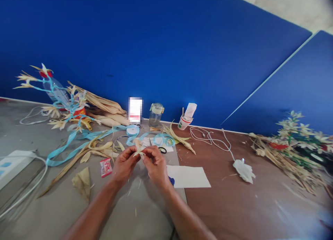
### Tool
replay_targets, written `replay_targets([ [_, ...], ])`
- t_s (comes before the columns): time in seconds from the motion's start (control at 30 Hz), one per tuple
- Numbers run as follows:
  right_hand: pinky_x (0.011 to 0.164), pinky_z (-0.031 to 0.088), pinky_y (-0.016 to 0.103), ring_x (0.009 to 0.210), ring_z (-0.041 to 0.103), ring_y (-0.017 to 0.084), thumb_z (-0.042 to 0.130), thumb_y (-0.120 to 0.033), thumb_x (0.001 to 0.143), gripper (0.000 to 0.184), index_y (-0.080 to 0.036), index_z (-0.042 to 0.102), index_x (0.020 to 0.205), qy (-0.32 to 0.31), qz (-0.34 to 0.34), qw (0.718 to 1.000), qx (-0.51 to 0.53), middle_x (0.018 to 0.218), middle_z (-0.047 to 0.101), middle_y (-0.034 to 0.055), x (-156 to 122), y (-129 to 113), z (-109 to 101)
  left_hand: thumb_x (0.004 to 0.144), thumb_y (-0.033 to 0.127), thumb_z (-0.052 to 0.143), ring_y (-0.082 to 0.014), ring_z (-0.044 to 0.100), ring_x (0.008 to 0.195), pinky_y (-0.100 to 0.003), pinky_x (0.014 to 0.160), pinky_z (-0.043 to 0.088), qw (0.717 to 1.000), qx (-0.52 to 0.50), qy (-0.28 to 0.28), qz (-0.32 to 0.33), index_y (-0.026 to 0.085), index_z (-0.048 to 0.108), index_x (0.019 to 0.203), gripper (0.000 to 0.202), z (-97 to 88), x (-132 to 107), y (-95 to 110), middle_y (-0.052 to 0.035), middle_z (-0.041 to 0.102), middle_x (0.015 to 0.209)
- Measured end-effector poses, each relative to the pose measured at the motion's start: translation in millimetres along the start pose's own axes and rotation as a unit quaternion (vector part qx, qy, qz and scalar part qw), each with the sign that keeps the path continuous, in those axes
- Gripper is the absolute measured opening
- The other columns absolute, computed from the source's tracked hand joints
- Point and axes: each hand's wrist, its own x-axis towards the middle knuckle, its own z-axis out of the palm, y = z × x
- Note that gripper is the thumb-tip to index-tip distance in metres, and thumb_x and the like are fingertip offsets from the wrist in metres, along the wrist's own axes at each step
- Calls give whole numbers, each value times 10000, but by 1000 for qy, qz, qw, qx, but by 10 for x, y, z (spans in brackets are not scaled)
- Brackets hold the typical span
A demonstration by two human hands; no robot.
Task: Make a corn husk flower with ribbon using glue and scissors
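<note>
Between my two hands, above the grey tabletop, is a small pale flower of dried corn husk [138, 149]. The fingertips of my left hand [127, 163] pinch it from the left. My right hand [156, 163] pinches its lower part from the right; the exact grip is partly hidden by the fingers. Behind the hands lie a roll of light blue ribbon [133, 130], white paper and scissors [162, 150]. A small red packet [106, 167] sits left of my left hand. A white sheet [191, 176] lies right of my right wrist, with something dark blue at its edge.
Blue-wrapped stems with husk flowers [74, 109] stand at the left before bundled husks [104, 102]. A lidded jar [156, 114] and a paper cup [185, 122] stand by the blue partition [166, 52]. A white cable [215, 141], crumpled tissue [244, 171] and dried stalks [288, 163] lie right.
</note>
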Motion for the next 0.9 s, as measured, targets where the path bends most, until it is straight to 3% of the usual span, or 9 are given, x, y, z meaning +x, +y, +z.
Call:
replay_targets([
  [0.43, 735, 413, 281, 811, 506, 166, 651, -178, 697, 112, -223, 633, 798, 16, -5, 998, 57, 861, 552, 20, -20, 150, 66, 554, 282, 857, -130, 597, 705, -247, 698, 485, 999, -18, -31, -21, 157, 674, 704, 267, -30, -4, -61, 3, 637, 705],
  [0.8, 725, 401, 273, 794, 492, 158, 641, -166, 687, 60, -209, 646, 729, 16, 12, 998, 63, 824, 521, 11, -14, 156, 62, 618, 277, 832, -95, 560, 672, -197, 641, 458, 998, -20, -61, -25, 162, 640, 740, 255, -46, -4, -60, 7, 617, 720],
  [0.9, 733, 411, 272, 794, 500, 158, 672, -190, 653, 111, -216, 652, 759, 4, 34, 994, 108, 848, 542, 13, 0, 138, 41, 616, 266, 832, -101, 561, 679, -208, 641, 452, 998, -23, -57, -29, 163, 631, 740, 258, -38, -11, -37, 3, 621, 729],
])
